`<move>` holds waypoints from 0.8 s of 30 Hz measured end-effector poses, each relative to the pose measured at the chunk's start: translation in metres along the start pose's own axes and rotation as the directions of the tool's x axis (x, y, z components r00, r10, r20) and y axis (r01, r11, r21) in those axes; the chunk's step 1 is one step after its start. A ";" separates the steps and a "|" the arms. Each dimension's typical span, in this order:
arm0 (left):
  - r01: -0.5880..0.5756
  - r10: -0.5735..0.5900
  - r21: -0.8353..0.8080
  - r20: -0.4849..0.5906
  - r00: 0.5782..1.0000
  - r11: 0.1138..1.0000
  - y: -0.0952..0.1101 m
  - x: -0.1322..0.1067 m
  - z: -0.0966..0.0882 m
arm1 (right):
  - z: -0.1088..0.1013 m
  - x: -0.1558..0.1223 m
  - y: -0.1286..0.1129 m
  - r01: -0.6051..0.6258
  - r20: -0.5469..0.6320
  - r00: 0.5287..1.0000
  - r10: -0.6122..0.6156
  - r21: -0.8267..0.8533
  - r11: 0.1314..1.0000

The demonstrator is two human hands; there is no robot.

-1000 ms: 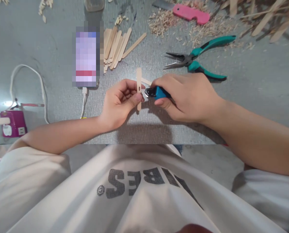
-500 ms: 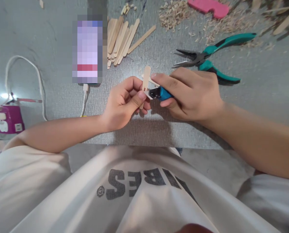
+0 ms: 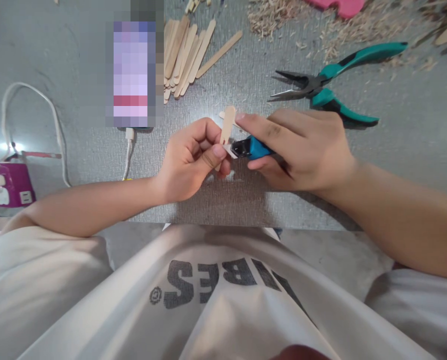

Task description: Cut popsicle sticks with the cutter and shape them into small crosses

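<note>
Between the thumb and fingers of my left hand [image 3: 195, 157] is a wooden popsicle stick [image 3: 228, 122], its rounded end pointing away from me. A small notch shows in it just above my thumb. My right hand [image 3: 306, 147] is closed around a blue and black utility knife [image 3: 259, 148], its short blade against the stick beside my left thumb. Another pale stick [image 3: 222, 115] lies partly hidden behind the held one. Past my right hand lie teal-handled needle-nose pliers [image 3: 317, 85], jaws spread.
A pile of popsicle sticks [image 3: 186, 55] lies beyond my left hand, beside a blurred-out phone [image 3: 130, 75] on a white cable [image 3: 129, 150]. Wood shavings [image 3: 270, 17] and a pink object [image 3: 345, 6] are at the back. A purple power adapter [image 3: 13, 185] sits far left.
The held stick tilts slightly more to the right at its far end. The knife and right hand have shifted slightly right. The table's objects appear slightly displaced as the view moves.
</note>
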State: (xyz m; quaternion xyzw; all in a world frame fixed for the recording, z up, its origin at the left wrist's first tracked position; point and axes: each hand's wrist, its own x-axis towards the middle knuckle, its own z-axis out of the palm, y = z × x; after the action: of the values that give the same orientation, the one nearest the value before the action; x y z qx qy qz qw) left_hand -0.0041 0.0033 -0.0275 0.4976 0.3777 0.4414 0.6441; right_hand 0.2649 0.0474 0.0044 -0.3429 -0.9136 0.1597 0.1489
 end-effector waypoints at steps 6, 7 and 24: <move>0.037 -0.034 -0.015 0.138 0.990 0.999 0.015 0.001 -0.002 | -0.002 0.004 -0.003 0.084 -0.019 0.996 -0.083 0.037 0.996; 0.037 -0.031 -0.033 0.171 0.985 0.999 0.017 0.001 -0.001 | -0.003 0.005 -0.004 0.088 -0.012 0.996 -0.087 0.049 0.995; 0.077 -0.030 -0.128 0.333 0.942 0.989 0.021 0.003 -0.001 | -0.009 0.003 -0.002 0.108 0.091 0.988 -0.127 0.189 0.976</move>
State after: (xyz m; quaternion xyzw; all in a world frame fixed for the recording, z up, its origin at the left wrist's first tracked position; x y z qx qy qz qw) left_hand -0.0079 0.0089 -0.0078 0.5079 0.2460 0.3594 0.7432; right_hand 0.2647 0.0502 0.0134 -0.2645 -0.9202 0.2513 0.1422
